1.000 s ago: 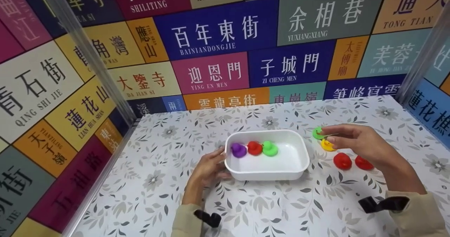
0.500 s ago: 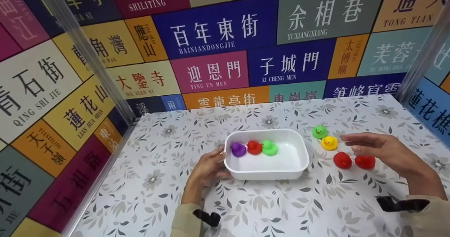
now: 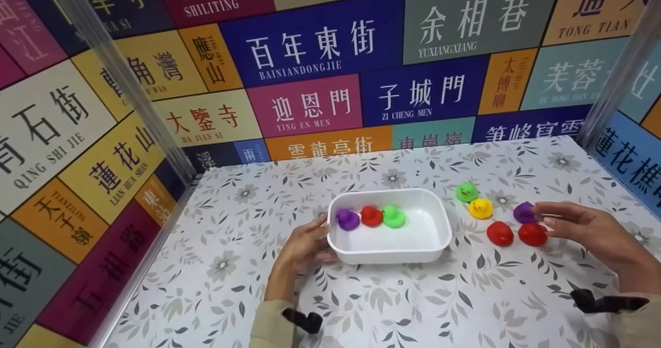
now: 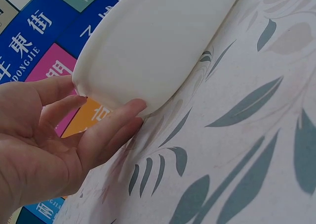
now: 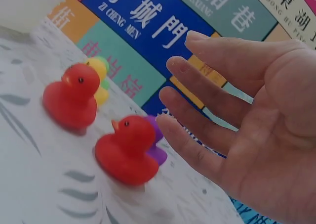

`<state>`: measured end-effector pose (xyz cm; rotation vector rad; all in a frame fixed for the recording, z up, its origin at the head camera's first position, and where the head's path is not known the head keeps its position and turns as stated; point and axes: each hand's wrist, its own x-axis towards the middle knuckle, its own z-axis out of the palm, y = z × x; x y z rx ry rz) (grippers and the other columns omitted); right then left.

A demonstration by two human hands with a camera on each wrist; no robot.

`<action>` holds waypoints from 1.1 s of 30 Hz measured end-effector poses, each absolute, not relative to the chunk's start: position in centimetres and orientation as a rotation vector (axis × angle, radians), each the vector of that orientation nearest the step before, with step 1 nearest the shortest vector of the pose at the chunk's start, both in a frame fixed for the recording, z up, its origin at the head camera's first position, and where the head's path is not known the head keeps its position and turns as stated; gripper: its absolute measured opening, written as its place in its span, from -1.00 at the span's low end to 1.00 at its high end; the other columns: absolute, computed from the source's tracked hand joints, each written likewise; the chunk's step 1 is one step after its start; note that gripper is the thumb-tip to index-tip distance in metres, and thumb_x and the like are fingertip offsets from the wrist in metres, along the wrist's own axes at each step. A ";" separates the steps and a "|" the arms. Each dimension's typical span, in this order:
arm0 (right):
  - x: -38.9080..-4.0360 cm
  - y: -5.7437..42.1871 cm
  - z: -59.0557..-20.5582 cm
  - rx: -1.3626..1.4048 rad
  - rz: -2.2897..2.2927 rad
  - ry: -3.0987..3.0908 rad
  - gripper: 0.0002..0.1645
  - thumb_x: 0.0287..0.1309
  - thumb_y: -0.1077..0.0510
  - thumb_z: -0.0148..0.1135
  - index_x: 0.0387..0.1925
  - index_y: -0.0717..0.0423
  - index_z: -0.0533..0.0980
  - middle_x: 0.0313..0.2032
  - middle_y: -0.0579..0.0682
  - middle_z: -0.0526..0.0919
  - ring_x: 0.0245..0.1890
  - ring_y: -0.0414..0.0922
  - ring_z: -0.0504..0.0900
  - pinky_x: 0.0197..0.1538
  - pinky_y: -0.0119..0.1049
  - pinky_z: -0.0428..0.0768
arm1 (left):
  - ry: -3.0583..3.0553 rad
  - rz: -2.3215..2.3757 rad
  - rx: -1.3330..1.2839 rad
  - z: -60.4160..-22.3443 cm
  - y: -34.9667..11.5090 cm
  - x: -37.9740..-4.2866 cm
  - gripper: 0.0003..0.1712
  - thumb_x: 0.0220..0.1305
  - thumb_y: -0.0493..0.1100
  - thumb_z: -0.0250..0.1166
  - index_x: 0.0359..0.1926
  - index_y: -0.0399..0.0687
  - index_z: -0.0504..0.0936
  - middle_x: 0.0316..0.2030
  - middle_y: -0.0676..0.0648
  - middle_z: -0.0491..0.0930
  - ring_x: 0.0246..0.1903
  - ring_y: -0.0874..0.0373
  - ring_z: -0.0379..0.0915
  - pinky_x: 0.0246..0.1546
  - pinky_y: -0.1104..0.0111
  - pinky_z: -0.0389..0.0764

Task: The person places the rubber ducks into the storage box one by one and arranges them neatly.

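Note:
A white tray stands on the table with a purple rubber duck, a red rubber duck and a green rubber duck lined up in its left part. Fingertips of my left hand touch the tray's left end, as the left wrist view also shows. Over on the right, my right hand hovers with loosely spread fingers and holds nothing. Nearest to it are another purple duck, partly behind the fingertips in the head view, and a red duck.
Another red duck, a yellow duck and a second green duck stand between the tray and my right hand. Colourful printed panels wall in the back and sides of the leaf-patterned table.
My right hand has moved right, away from the green and yellow ducks, to beside the purple and red ducks. The purple duck outside the tray has come into view. My left hand stays put.

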<state>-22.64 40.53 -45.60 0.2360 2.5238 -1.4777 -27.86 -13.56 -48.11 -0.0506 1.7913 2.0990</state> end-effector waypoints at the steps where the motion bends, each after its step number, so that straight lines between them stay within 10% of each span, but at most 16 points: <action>1: -22.7 40.8 -45.9 0.236 -1.467 2.545 -0.18 0.32 -0.30 0.17 0.50 -0.14 0.23 0.37 0.05 0.36 0.43 0.34 0.09 0.41 0.38 0.29 | 1.791 2.098 -0.048 -48.1 -13.6 -27.8 -0.31 0.46 -0.18 0.14 0.53 -0.06 0.17 0.53 -0.26 0.11 0.28 -0.32 0.43 -0.14 0.04 0.82; 6: -23.0 41.7 -47.6 0.303 -1.465 2.555 -0.09 0.30 -0.34 0.16 0.53 -0.09 0.17 0.48 0.23 0.10 0.33 0.21 0.26 -0.02 -0.47 0.59 | 1.794 2.105 -0.018 -48.2 -13.7 -27.8 -0.31 0.47 -0.19 0.13 0.53 -0.11 0.15 0.42 -0.38 0.28 0.23 -0.29 0.49 -0.22 0.12 0.83; 16: -23.1 42.3 -48.5 0.418 -1.476 2.389 0.21 0.07 -0.42 0.34 0.57 -0.06 0.03 0.56 0.33 -0.09 0.33 0.24 0.27 0.30 0.26 0.39 | 1.791 2.101 -0.017 -48.2 -13.6 -27.9 -0.31 0.47 -0.18 0.13 0.53 -0.10 0.14 0.48 -0.34 0.19 0.26 -0.32 0.45 -0.15 0.04 0.82; 22: -23.1 42.3 -48.2 0.355 -1.364 2.463 0.17 0.05 -0.40 0.37 0.55 -0.05 0.13 0.44 0.33 0.28 0.10 0.02 0.49 0.04 -0.13 0.46 | 1.792 2.103 -0.020 -48.2 -13.5 -27.9 -0.32 0.47 -0.19 0.13 0.53 -0.09 0.15 0.53 -0.28 0.10 0.25 -0.33 0.45 -0.13 0.02 0.81; 33: -23.5 41.5 -48.3 0.319 -1.291 2.500 0.27 -0.03 -0.40 0.43 0.54 0.10 0.10 0.44 0.44 0.17 0.22 0.23 0.35 0.01 -0.27 0.45 | 1.815 2.092 -0.031 -48.2 -13.6 -27.8 -0.32 0.48 -0.16 0.14 0.53 -0.09 0.15 0.47 -0.36 0.20 0.26 -0.32 0.44 -0.16 0.06 0.82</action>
